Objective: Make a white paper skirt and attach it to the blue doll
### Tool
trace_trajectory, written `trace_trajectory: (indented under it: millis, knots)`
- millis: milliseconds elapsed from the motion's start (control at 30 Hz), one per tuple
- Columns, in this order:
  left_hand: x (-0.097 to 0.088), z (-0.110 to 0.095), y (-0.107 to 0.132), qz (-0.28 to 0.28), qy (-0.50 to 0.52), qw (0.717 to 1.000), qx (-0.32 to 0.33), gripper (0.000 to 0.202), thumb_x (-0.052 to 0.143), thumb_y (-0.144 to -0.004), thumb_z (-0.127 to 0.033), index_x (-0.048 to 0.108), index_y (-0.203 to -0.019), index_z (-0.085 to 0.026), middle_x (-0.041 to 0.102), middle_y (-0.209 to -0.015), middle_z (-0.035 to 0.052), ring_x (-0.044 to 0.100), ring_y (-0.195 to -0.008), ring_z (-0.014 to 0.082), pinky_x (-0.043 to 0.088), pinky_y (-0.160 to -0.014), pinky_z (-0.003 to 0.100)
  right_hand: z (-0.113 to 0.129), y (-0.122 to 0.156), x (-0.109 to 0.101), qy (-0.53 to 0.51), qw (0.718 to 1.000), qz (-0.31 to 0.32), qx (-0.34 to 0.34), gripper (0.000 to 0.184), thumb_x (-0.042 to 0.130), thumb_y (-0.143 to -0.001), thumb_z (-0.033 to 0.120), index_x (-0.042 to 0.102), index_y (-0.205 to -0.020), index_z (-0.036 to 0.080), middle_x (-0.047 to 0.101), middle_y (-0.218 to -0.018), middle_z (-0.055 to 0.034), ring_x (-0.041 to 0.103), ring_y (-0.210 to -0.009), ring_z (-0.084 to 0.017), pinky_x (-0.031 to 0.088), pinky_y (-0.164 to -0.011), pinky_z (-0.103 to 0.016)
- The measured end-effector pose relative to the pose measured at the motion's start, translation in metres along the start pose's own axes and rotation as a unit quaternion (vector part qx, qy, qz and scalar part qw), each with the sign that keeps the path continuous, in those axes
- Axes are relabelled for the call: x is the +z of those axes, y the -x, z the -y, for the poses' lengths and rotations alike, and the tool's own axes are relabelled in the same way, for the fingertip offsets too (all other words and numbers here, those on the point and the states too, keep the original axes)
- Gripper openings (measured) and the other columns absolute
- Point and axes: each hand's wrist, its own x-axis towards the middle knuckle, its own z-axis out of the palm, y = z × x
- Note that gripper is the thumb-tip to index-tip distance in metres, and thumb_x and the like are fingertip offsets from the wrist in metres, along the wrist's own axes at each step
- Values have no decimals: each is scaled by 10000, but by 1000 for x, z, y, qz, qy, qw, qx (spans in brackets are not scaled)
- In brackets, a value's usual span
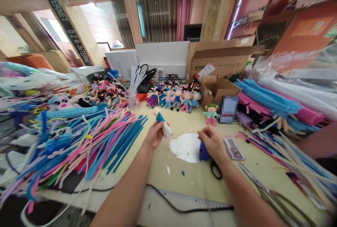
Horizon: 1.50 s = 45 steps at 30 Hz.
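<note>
My left hand [154, 135] is closed round a small doll figure [161, 121] with a pale head, blue body and white lower part, held upright above the table. My right hand [212, 142] is pinched shut just right of a flat white patch [185, 147] on the table; a dark blue fuzzy piece [202, 154] shows under its fingers, and I cannot tell whether the hand grips it. Black scissor handles [216, 169] lie beneath my right wrist.
Heaps of pipe cleaners [86, 139] cover the left side, more lie at the right [265, 102]. Finished small dolls [176, 97] stand at the back centre, beside open cardboard boxes [218, 62]. A black cable [168, 202], a ruler [184, 196] and long scissors [265, 190] lie near the front edge.
</note>
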Motion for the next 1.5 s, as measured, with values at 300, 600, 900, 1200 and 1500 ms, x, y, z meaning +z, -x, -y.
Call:
trace_trajectory:
  millis: [300, 600, 900, 1200, 1500]
  knots:
    - [-4, 14, -10, 11, -16, 1000, -8, 362, 769, -666, -298, 605, -961, -168, 666, -661, -3, 601, -551, 117, 432, -479, 206, 4, 8, 4, 40, 991, 127, -1, 209, 501, -812, 278, 665, -925, 214, 636, -658, 7, 606, -643, -162, 431, -647, -291]
    - [-4, 12, -7, 1, -11, 1000, -5, 396, 813, -606, -318, 613, -912, -168, 667, -671, 2, 601, -553, 118, 441, -470, 206, 15, 15, 8, 144, 980, 136, -28, 290, 398, -872, 279, 651, -994, 204, 526, -515, 26, 550, -540, -174, 383, -567, -284]
    - [-6, 20, -15, 5, -14, 1000, 10, 311, 804, -621, -298, 571, -774, -159, 610, -661, -33, 542, -503, 81, 422, -441, 209, 15, 11, -1, 141, 982, 106, -74, 237, 514, -814, 250, 671, -987, 204, 638, -727, -25, 565, -651, -180, 417, -632, -307]
    - [-9, 11, -13, -11, 16, 1000, 6, 302, 799, -648, -285, 566, -803, -170, 602, -683, -46, 564, -539, 75, 411, -449, 198, 40, 8, -20, 17, 988, 153, -6, 126, 605, -789, 285, 679, -837, 195, 670, -660, -8, 623, -606, -149, 461, -574, -257]
    - [-5, 5, -7, 23, 38, 999, 5, 303, 802, -647, -283, 562, -791, -166, 608, -674, -39, 549, -536, 81, 422, -462, 216, 131, 61, -32, 199, 890, 293, -287, 285, 422, -883, 135, 686, -959, 211, 712, -810, -37, 638, -739, -168, 471, -643, -292]
